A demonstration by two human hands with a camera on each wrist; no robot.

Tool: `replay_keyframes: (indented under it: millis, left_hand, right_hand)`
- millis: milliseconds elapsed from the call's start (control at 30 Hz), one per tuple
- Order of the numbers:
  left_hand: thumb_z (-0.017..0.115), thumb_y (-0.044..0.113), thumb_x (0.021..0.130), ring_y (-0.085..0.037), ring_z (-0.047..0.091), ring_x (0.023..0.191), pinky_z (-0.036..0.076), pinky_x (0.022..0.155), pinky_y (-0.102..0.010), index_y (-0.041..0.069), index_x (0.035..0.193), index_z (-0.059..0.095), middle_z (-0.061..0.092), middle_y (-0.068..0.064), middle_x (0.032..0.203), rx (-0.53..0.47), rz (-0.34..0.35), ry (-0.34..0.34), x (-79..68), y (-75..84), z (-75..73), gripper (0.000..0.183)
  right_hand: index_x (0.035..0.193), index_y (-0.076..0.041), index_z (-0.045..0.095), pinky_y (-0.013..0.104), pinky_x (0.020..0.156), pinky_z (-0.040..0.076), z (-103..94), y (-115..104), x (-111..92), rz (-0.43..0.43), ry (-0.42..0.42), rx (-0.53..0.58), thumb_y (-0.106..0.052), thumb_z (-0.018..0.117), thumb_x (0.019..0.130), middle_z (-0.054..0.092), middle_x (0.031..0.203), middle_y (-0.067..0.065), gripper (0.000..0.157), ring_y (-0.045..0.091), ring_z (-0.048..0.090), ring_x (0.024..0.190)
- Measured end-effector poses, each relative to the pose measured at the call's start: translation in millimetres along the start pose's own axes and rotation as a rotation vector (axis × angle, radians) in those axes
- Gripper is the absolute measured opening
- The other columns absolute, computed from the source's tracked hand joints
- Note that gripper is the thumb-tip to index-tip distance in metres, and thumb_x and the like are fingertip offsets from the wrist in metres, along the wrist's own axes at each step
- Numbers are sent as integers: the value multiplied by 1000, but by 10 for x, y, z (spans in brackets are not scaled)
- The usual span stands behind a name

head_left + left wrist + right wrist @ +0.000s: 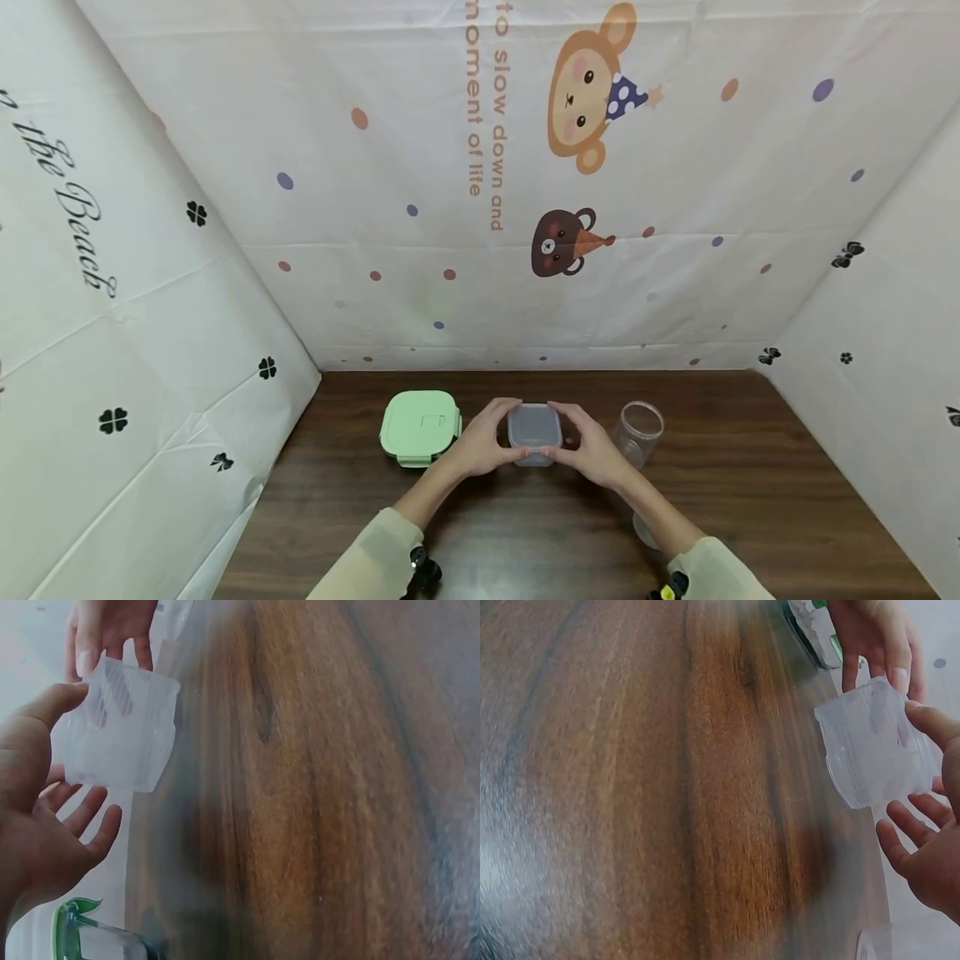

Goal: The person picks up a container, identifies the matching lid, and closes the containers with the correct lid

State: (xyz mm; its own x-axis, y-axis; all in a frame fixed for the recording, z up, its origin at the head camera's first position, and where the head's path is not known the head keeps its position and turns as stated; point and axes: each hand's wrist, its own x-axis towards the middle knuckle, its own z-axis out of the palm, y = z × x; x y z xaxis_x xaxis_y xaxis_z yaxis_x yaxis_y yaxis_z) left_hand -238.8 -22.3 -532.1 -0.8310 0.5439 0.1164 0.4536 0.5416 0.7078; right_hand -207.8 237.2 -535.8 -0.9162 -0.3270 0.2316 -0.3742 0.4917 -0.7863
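Note:
A small squarish translucent plastic container (534,425) with a greyish top is between the two hands above the brown table. My left hand (487,437) holds its left side, with the thumb at the near corner and the fingers at the far one. On the opposite side, my right hand (588,446) grips it in the same way. The left wrist view shows the container (124,739) from its side, with the left thumb against its upper edge. From the right wrist, the container (870,750) looks tilted, and part of it is behind the right thumb.
A pale green lidded lunch box (420,423) stands left of the hands. To the right is a clear cylindrical glass or jar (637,433), partly covered by the right forearm. Another clear rounded edge (643,532) shows below that forearm. Printed white cloth (420,167) walls the table's back and sides.

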Motion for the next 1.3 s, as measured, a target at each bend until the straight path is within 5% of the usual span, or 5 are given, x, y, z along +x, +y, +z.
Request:
replay_keyframes:
  millis: [500, 867, 1300]
  left_hand:
    - [81, 53, 91, -24, 43, 150, 41, 119, -49, 14, 167, 32, 37, -6, 169, 71, 19, -22, -64, 220, -203, 98]
    - [84, 53, 89, -22, 42, 151, 42, 119, -46, 16, 168, 30, 34, -5, 170, 134, 53, -35, -157, 357, -270, 102]
    - [86, 48, 88, -24, 47, 146, 44, 116, -49, 17, 167, 31, 37, -6, 168, 109, 46, -21, -225, 375, -276, 101]
  right_hand:
    - [158, -3, 45, 64, 105, 49, -108, -143, -49, -20, -3, -58, -39, 84, 94, 54, 151, 21, 83, 47, 53, 137]
    - [157, -4, 46, 61, 104, 51, -204, -261, -194, -28, 24, -188, -46, 84, 91, 56, 151, 20, 87, 41, 55, 137]
    - [157, -5, 46, 64, 101, 52, -272, -333, -274, -22, 4, -178, -46, 84, 91, 56, 150, 21, 87, 47, 56, 135]
